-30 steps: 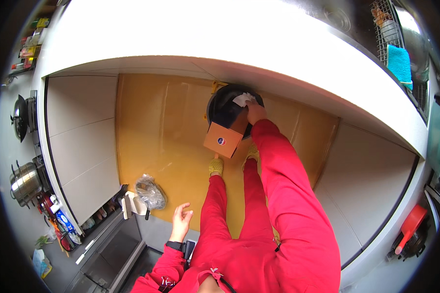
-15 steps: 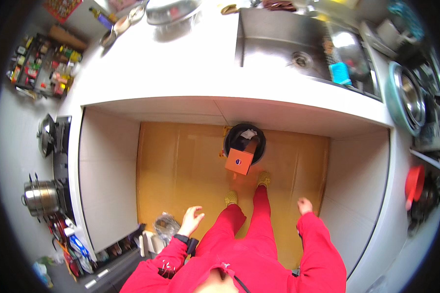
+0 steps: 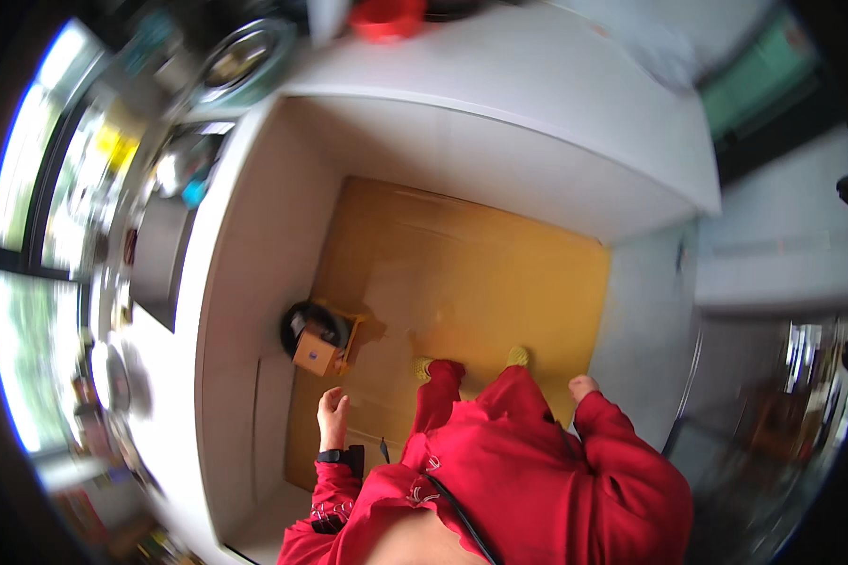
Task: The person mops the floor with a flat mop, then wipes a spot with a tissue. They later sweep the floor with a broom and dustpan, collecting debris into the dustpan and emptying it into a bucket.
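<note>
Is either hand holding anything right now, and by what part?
Nothing visibly held: the left hand is empty, fingers loosely bent; the right hand shows no object.

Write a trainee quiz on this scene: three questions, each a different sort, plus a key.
1. Which is nearer the box: the left hand or the right hand?
2. True or false: the left hand is gripping the box.
3. Fill in the colour: the shoes are ___.

Key:
1. The left hand.
2. False; the left hand is apart from the box and looks empty.
3. Yellow.
</note>
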The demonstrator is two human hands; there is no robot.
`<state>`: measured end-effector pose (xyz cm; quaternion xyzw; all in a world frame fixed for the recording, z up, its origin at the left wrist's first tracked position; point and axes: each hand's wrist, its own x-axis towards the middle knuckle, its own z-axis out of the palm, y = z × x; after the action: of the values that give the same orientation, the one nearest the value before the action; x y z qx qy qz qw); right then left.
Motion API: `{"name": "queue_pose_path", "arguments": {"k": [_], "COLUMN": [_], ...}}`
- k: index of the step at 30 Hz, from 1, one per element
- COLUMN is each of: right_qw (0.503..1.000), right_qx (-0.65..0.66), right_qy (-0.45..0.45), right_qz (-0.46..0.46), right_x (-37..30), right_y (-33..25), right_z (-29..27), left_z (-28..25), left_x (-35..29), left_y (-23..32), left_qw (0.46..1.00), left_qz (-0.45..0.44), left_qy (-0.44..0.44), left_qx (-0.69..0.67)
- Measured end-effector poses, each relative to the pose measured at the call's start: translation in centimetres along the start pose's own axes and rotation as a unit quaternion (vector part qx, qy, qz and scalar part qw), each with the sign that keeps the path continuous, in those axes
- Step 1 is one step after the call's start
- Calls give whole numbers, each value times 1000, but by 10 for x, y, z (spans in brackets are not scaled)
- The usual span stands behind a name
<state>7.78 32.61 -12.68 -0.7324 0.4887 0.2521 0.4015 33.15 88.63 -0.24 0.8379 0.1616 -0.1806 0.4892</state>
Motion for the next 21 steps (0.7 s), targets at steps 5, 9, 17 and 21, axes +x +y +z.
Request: {"name": "queue_pose_path", "arguments": {"k": [5, 9, 17, 21], "right_qw": [986, 987, 909, 867], "right_qx": [132, 70, 313, 394], "right_qy": [-47, -7, 249, 298], "right_qz": [91, 145, 121, 61], "right_x": [-74, -81, -64, -17], "right_y": [54, 142, 241, 220], "right_z": [-29, -76, -222, -301], "left_z": [99, 207, 414, 486], "left_x": [9, -15, -79, -90], "left_y": [62, 114, 241, 326], "left_qw": [987, 976, 899, 883], "left_qz": [-22, 20, 194, 236], "left_qy": [-154, -212, -350, -343], "left_qx": [34, 50, 179, 218]}}
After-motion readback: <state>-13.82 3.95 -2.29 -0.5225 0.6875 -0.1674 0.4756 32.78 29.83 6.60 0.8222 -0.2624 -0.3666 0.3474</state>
